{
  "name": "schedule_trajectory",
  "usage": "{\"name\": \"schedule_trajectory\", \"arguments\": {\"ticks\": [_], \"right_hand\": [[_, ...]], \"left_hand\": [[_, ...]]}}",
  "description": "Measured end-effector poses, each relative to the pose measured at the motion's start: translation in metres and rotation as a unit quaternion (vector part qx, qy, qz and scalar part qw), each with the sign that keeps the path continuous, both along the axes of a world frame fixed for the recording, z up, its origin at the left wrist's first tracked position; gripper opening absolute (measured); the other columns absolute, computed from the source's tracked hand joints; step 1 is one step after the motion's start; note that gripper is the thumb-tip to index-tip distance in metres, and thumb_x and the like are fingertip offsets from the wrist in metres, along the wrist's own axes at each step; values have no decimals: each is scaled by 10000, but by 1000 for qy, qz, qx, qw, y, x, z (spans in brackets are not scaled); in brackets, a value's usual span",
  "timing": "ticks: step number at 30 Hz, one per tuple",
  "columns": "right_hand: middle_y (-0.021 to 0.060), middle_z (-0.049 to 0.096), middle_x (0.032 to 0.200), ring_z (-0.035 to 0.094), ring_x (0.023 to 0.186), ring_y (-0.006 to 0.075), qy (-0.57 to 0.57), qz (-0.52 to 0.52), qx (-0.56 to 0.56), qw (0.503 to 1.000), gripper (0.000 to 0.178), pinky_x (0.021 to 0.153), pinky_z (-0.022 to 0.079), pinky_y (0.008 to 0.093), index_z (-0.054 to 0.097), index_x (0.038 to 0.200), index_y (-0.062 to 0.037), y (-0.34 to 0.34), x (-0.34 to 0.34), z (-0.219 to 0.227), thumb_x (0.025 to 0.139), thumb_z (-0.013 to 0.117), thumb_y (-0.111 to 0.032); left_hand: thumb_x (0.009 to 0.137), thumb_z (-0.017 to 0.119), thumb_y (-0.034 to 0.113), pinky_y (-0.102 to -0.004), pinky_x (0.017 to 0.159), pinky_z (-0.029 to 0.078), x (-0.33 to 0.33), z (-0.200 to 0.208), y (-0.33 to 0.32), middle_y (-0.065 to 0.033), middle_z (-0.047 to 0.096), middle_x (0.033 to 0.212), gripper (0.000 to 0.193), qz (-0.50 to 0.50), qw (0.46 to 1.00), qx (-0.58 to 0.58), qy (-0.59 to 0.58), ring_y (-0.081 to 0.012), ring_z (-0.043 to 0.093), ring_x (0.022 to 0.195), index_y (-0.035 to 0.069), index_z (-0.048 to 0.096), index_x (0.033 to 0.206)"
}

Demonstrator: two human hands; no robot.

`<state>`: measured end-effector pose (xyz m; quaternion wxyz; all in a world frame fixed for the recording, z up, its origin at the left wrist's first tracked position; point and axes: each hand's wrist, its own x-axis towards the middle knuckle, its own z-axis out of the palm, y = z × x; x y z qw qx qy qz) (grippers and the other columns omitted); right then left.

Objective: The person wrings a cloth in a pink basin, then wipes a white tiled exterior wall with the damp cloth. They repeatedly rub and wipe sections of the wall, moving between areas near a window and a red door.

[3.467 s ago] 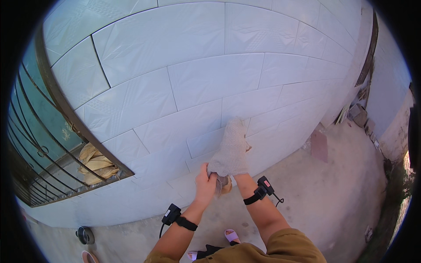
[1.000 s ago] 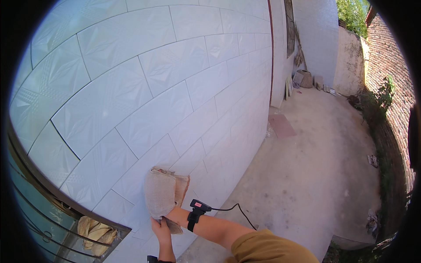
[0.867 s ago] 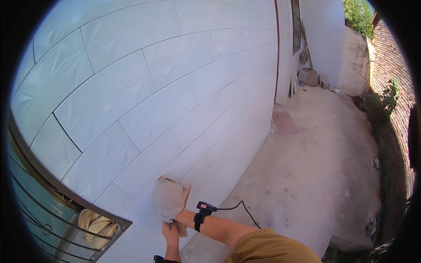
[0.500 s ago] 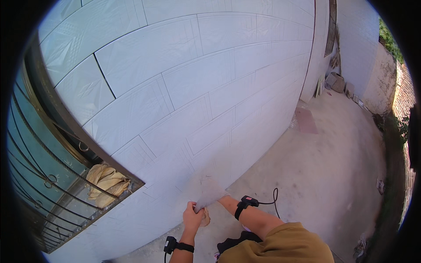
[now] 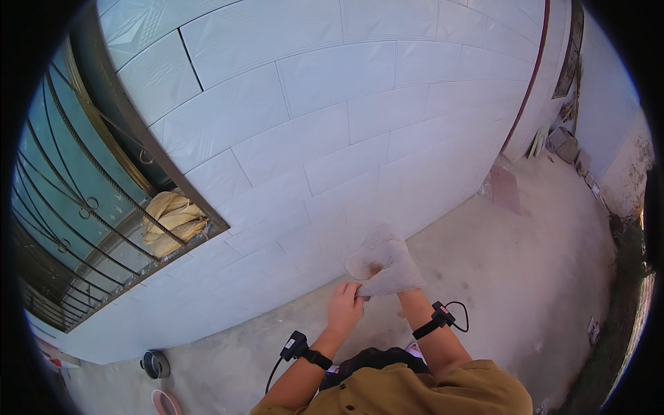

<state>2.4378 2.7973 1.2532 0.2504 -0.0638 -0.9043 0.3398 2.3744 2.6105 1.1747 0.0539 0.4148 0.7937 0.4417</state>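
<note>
A thin greyish-pink cloth (image 5: 394,266) is bunched in front of me, low beside the tiled wall. My left hand (image 5: 345,306) pinches its lower left edge, fingers closed. The cloth drapes over my right hand (image 5: 411,296), so that only the wrist end shows below it and the fingers are hidden. A small brownish patch shows in a fold of the cloth, and I cannot tell whether it is skin. Both forearms wear black straps with small devices and cables.
A pale tiled wall (image 5: 297,152) rises ahead. At left, a barred window (image 5: 90,228) holds dry tan husks (image 5: 173,223) on its sill. A dark pot (image 5: 155,364) and a pink basin (image 5: 166,402) stand lower left. A reddish board (image 5: 505,189) lies by the wall on the concrete floor (image 5: 526,277).
My hands and the cloth have moved right and up in the picture. The cloth, smeared by motion before, is now sharper and bunched over my right hand. The pot and basin have come into view.
</note>
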Motion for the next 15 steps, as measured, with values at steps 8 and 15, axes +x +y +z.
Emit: {"name": "schedule_trajectory", "arguments": {"ticks": [8, 15], "right_hand": [[82, 527, 754, 546, 801, 296, 126, -267, -343, 892, 277, 759, 459, 461, 591, 605, -108, 130, 123, -44, 516, 805, -259], [123, 522, 843, 541, 756, 298, 23, -348, 235, 907, 499, 695, 470, 404, 566, 838, -92, 212, 325, 65, 536, 847, -372]], "left_hand": [[803, 672, 0, -421, 826, 532, 172, 9, 173, -167, 624, 1136, 508, -98, 992, 17, -73, -377, 640, 1008, 56, 533, 1289], [796, 673, -25, -378, 826, 534, 252, 19, 316, -111, 640, 1090, 375, -237, 965, 107, -12, -308, 663, 962, 28, 622, 1164]]}}
